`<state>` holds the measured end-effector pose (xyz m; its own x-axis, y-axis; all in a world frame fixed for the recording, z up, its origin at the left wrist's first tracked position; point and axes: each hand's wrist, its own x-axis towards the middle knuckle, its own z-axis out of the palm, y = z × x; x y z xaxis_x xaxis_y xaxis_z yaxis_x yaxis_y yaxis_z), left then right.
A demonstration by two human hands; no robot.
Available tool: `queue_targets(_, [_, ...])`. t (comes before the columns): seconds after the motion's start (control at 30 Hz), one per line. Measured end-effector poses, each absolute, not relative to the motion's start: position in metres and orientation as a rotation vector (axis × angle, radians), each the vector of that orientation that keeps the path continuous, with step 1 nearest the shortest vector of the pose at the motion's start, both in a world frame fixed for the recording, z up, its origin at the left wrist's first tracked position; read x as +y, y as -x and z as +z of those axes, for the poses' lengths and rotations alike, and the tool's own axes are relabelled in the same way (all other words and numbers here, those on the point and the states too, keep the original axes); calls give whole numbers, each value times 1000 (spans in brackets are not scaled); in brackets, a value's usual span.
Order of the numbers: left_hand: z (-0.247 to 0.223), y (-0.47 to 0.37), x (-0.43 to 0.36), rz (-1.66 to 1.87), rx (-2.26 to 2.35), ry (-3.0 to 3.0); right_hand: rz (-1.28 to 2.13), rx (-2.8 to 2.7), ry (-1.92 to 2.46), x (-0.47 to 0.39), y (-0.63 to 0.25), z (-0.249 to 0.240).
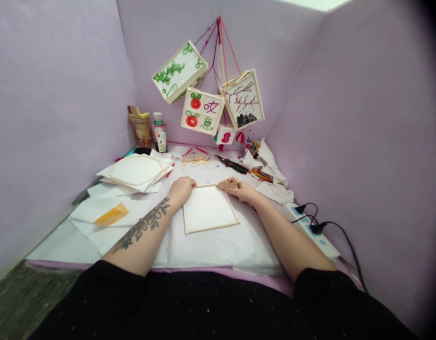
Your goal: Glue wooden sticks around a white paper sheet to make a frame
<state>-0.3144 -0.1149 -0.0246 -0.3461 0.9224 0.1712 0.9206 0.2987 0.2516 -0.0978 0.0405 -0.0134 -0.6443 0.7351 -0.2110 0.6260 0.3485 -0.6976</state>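
A white square panel (210, 210) edged with thin wooden sticks lies flat on the table in front of me. My left hand (182, 190) is closed at its far left corner, the fingertips pinching the end of the thin wooden stick (205, 186) along the far edge. My right hand (242, 191) is wrapped round a beige glue gun (228, 182), whose front end points left at the far right corner of the panel. The glue gun's grip is partly hidden by my fingers.
White paper pieces (136, 170) are stacked at left, near an orange strip (112, 215). Black-handled pruning shears (235, 165) and loose sticks (197, 161) lie behind. A power strip (312, 229) with black cords is at right. Decorated lanterns (204, 111) hang above the back.
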Motion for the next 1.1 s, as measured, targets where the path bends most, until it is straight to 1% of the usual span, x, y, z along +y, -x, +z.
queue_targets(0.5, [-25, 315, -115, 482, 2522, -1805, 1168, -2406, 1275, 38, 100, -12])
queue_targets(0.67, [-25, 315, -115, 479, 2523, -1798, 1151, -2488, 1258, 37, 100, -11])
queue_targets(0.83, [-26, 315, -114, 479, 2525, -1797, 1157, -2422, 1251, 36, 101, -10])
queue_targets(1.1, [-25, 315, -115, 482, 2522, -1793, 1158, -2466, 1278, 30, 101, -3])
